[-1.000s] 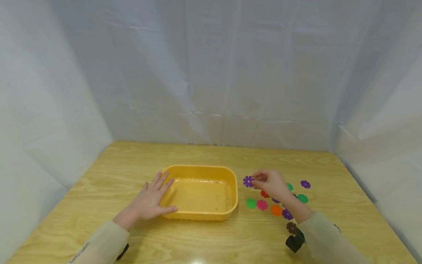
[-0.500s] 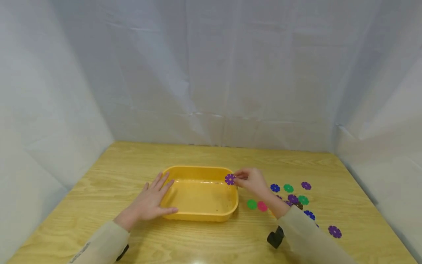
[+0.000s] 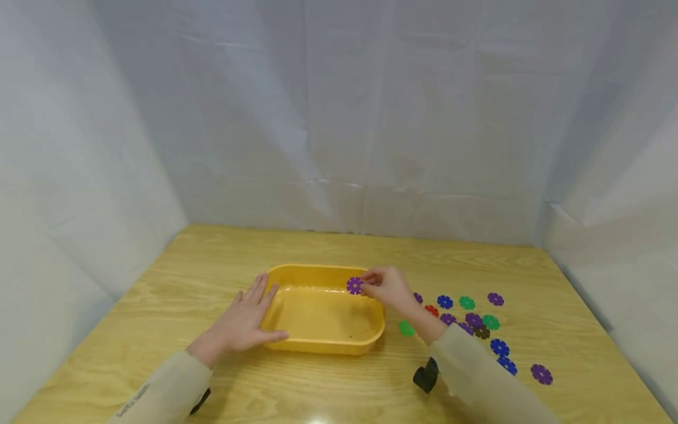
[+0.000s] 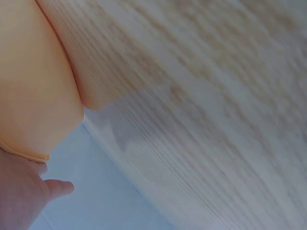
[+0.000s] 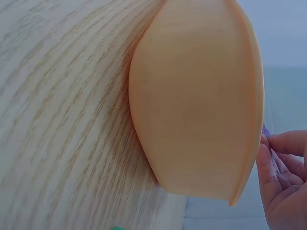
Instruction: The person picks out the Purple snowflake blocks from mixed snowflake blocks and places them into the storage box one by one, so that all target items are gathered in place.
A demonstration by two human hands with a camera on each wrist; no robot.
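Note:
A yellow plastic tub [image 3: 323, 347] sits mid-table, its outer wall filling the right wrist view [image 5: 196, 110]. My right hand [image 3: 385, 286] pinches a purple flower-shaped disc [image 3: 354, 285] over the tub's far right corner; only the disc's edge [image 5: 265, 130] shows beside my fingers [image 5: 283, 167] in the right wrist view. My left hand [image 3: 243, 321] lies flat with straight fingers against the tub's left end, and the tub's corner [image 4: 33, 96] shows in the left wrist view.
Several flower discs in purple, blue, green, red and brown lie scattered on the wooden table [image 3: 159, 306] right of the tub, such as a green one [image 3: 406, 328] and a purple one [image 3: 541, 373]. White sheeting walls in three sides.
My right hand carried the purple disc leftward from the scattered pile to above the tub's far right corner. The left hand stayed in place on the tub.

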